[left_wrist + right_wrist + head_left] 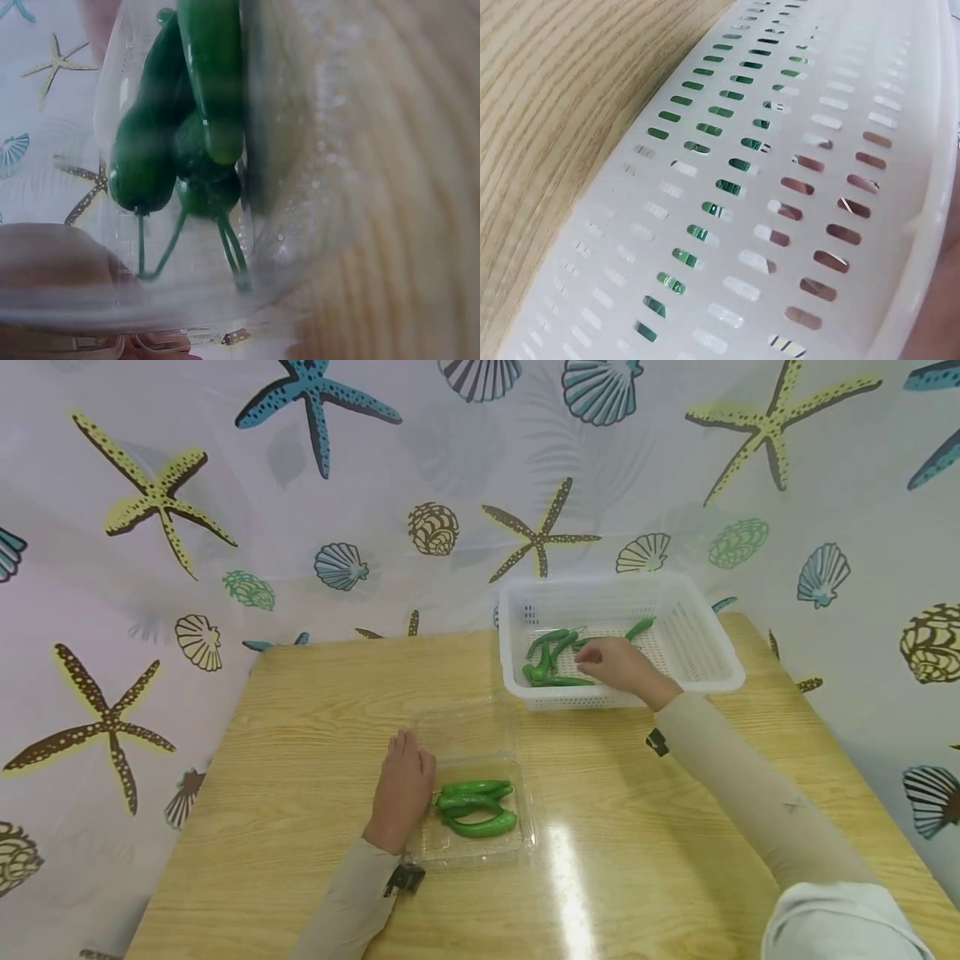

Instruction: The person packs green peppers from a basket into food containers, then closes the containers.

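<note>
My left hand (405, 785) rests along the left side of a hinged clear plastic box (525, 847), its fingers fairly straight. Several green chili peppers (480, 825) lie in the box; the left wrist view shows these peppers (146, 161) through the plastic, stems downward. Beyond it, to the right, my right hand (618, 664) reaches over the front rim into a white slotted basket (705, 672), fingers bent. More green peppers (551, 652) lie around its fingertips; whether it pinches one is hidden. In the right wrist view, the basket wall (727, 300) covers most of the hand.
The box's clear lid (461, 731) lies folded back on the wood-grain table (322, 710). The basket stands at the table's far right edge, near a hanging cloth (465, 460) printed with starfish and shells. Another pepper (640, 627) lies toward the basket's back.
</note>
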Demonstrator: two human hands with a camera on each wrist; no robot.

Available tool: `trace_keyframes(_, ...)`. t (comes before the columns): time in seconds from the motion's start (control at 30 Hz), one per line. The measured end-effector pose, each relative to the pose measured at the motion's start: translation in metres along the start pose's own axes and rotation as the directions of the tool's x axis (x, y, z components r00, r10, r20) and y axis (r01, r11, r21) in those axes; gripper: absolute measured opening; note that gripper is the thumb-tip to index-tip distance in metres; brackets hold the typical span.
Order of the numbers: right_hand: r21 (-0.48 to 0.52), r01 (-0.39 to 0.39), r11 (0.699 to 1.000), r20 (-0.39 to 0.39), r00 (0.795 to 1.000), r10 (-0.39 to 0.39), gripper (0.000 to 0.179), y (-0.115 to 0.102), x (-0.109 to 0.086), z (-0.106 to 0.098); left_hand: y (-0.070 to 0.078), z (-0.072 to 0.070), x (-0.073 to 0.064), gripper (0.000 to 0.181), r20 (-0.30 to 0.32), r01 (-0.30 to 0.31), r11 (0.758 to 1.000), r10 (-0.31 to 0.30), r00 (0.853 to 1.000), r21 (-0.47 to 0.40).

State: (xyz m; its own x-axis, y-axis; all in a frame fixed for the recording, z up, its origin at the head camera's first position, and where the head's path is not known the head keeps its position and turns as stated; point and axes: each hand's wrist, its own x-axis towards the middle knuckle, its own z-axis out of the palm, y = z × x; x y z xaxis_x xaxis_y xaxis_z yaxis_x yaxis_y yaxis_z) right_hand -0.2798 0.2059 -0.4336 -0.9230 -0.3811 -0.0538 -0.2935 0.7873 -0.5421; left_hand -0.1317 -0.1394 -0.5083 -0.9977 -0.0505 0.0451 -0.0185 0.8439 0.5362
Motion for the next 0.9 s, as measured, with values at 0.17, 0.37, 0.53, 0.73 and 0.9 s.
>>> trace_keyframes(0.17, 0.021, -0.027, 0.999, 0.154, 0.988, 0.023, 0.030, 0.006, 0.009, -0.002, 0.001, 0.000, 0.000, 0.056, -0.001, 0.001, 1.000, -0.001, 1.000, -0.010)
trace_keyframes(0.37, 0.029, -0.063, 0.998, 0.266, 0.963, 0.053, 0.036, 0.007, 0.015, -0.003, 0.001, -0.001, 0.000, 0.056, 0.004, 0.012, 1.000, -0.012, 1.000, -0.026)
trace_keyframes(0.53, -0.010, -0.087, 0.996, 0.308, 0.948, 0.086, 0.036, 0.010, 0.019, -0.001, 0.000, 0.000, 0.000, 0.056, 0.009, 0.019, 1.000, -0.019, 1.000, -0.017)
trace_keyframes(0.73, -0.066, -0.110, 0.992, 0.337, 0.933, 0.126, 0.034, 0.021, 0.026, 0.004, 0.001, -0.001, 0.000, 0.056, 0.012, 0.017, 1.000, -0.017, 1.000, -0.010)
trace_keyframes(0.9, -0.077, -0.114, 0.990, 0.346, 0.929, 0.134, 0.031, 0.022, 0.031, 0.006, 0.001, -0.002, 0.000, 0.056, 0.010, 0.015, 1.000, -0.015, 1.000, 0.004)
